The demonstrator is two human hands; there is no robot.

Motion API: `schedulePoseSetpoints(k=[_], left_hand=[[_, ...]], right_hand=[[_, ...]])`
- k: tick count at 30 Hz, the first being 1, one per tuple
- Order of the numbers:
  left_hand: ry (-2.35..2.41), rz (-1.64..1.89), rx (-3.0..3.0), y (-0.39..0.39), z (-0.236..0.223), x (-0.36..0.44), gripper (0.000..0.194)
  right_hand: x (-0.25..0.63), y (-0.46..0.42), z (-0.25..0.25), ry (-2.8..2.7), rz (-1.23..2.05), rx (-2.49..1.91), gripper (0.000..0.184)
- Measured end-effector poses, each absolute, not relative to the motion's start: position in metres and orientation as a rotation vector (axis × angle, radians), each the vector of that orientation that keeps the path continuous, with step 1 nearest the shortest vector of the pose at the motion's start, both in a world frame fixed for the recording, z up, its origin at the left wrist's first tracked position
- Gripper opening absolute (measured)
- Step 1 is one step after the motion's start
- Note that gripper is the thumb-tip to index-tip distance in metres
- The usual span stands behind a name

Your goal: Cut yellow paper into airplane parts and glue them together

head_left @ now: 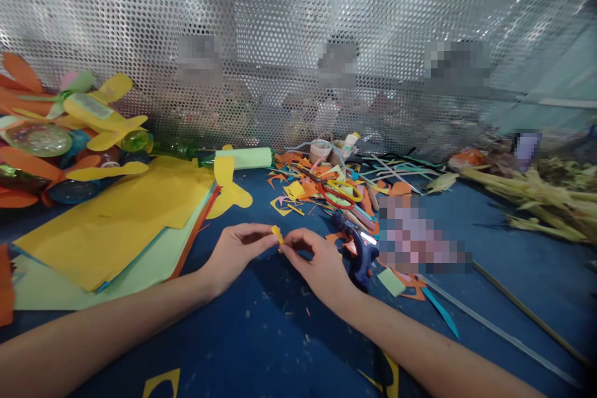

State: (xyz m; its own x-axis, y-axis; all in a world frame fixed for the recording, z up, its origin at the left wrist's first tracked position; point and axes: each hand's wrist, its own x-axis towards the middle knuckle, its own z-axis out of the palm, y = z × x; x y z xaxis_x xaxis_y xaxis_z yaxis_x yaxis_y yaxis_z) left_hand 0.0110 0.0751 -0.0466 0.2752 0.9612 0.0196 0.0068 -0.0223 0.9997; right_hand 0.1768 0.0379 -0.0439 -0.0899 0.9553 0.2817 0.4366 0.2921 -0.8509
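Note:
My left hand (240, 255) and my right hand (319, 267) meet over the middle of the blue table. Between their fingertips is a small strip of yellow paper (277, 235), pinched from both sides and seemingly folded or curled. A yellow paper cutout with rounded lobes (228, 189) lies just beyond my left hand, near a green bottle wrapped in pale green paper (245, 158). To the right of my right hand rests a dark blue glue gun (361, 249), partly hidden by that hand.
Stacked coloured paper (116, 217) lies at left, below several bottles with paper petals (93, 112). Paper scraps (293, 189) and scissors (338, 193) are heaped at centre back. Dried husks (527, 193) lie at right, near a thin stick (527, 311). Perforated metal mesh (280, 25) stands behind.

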Motion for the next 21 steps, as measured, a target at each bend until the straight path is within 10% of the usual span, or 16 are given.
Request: schedulePoseSetpoints(k=[21], left_hand=[[1.028, 1.019, 1.378, 0.0707, -0.0449, 0.0099, 0.016]], right_hand=[[0.1770, 0.0381, -0.0486, -1.742, 0.664, -1.236, 0.005]])
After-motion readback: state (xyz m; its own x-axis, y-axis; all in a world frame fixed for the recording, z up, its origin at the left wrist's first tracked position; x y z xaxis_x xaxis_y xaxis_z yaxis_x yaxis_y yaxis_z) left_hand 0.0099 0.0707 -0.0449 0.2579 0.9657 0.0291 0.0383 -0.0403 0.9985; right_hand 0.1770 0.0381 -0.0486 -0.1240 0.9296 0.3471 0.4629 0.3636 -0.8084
